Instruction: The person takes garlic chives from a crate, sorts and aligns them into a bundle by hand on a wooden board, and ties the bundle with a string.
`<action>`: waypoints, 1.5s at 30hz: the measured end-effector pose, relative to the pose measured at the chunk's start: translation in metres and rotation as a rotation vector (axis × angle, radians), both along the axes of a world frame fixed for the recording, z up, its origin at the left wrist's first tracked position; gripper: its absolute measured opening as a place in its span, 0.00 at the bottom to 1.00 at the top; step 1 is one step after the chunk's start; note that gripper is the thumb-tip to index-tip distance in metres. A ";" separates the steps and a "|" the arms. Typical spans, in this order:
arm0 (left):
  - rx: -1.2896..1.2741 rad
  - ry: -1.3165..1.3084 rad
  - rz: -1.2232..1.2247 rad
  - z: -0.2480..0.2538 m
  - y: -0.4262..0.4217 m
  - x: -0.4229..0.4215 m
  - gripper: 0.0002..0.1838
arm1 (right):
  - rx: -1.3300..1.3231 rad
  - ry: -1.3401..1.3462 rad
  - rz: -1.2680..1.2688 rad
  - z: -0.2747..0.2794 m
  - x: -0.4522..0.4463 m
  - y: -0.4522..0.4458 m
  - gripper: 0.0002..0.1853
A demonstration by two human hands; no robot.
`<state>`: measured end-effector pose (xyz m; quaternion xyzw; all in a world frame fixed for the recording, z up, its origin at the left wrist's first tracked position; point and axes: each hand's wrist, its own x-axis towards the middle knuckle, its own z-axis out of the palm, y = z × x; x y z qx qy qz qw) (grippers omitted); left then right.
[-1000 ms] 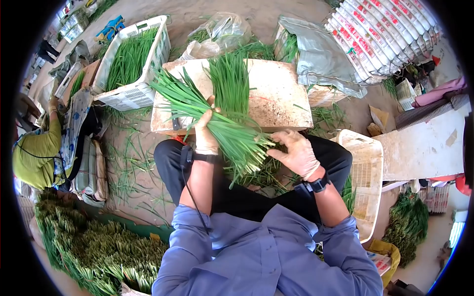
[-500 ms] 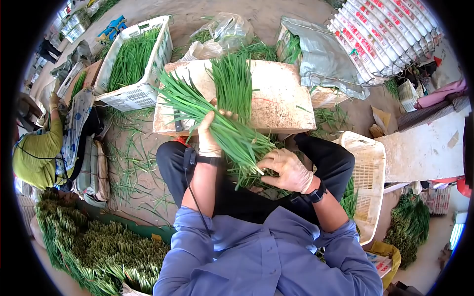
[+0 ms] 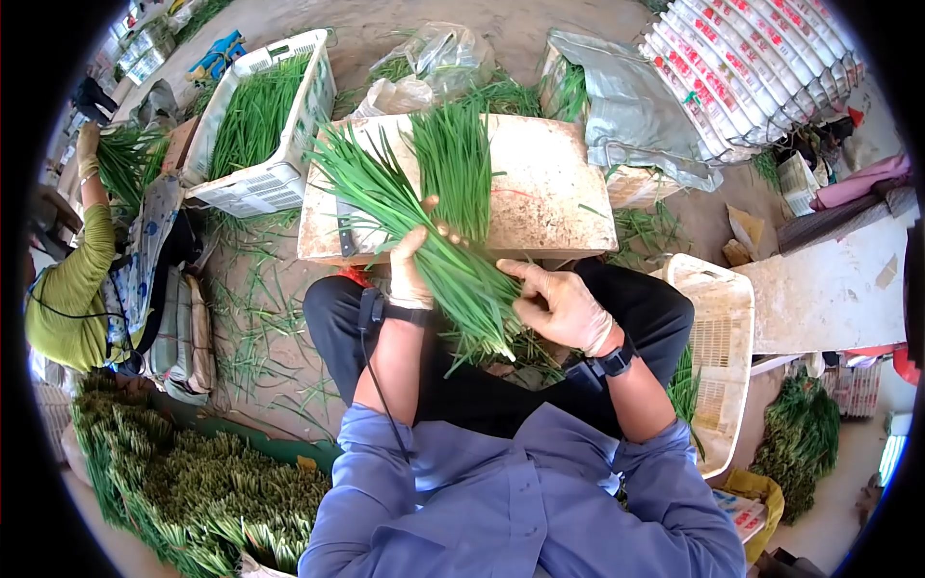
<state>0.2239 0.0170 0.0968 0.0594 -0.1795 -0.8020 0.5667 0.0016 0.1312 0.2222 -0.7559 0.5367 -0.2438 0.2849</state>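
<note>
My left hand (image 3: 412, 265), in a pale glove, is wrapped round a bunch of garlic chives (image 3: 385, 197) above my lap. The bunch lies tilted, leaf tips toward the upper left, pale stem ends toward the lower right. My right hand (image 3: 564, 303), also gloved, is at the right side of the bunch near the stem ends; its index finger and thumb are apart, the index fingertip at the leaves. A second pile of chives (image 3: 453, 173) lies on the stained white board (image 3: 544, 183) in front of me. A knife (image 3: 345, 234) rests at the board's left edge.
A white crate of chives (image 3: 306, 130) stands at the upper left, a covered crate (image 3: 631, 111) at the upper right. An empty crate (image 3: 725, 337) is by my right knee. Stacked chives (image 3: 202, 482) lie lower left. A co-worker (image 3: 72, 299) at left lifts greens.
My right hand has moved up along the bunch from the stem ends, and its fingers have parted. My left hand keeps its hold. The co-worker's raised hand now has greens.
</note>
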 end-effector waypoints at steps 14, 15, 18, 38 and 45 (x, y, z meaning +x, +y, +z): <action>0.083 -0.116 -0.041 0.017 0.007 -0.007 0.33 | -0.404 0.057 -0.033 -0.005 0.032 -0.026 0.13; 0.078 -0.133 -0.018 0.017 0.007 -0.007 0.34 | -0.382 0.028 -0.046 -0.009 0.033 -0.027 0.14; 0.100 -0.119 -0.022 0.016 0.006 -0.004 0.34 | -0.461 0.200 0.011 -0.011 0.032 -0.025 0.14; -0.089 -0.030 -0.044 0.009 -0.007 0.006 0.50 | 0.187 -1.569 -0.150 -0.041 -0.017 -0.028 0.07; 0.112 -0.175 0.023 0.016 -0.002 0.005 0.37 | 0.230 -0.815 -0.163 -0.001 -0.015 -0.011 0.18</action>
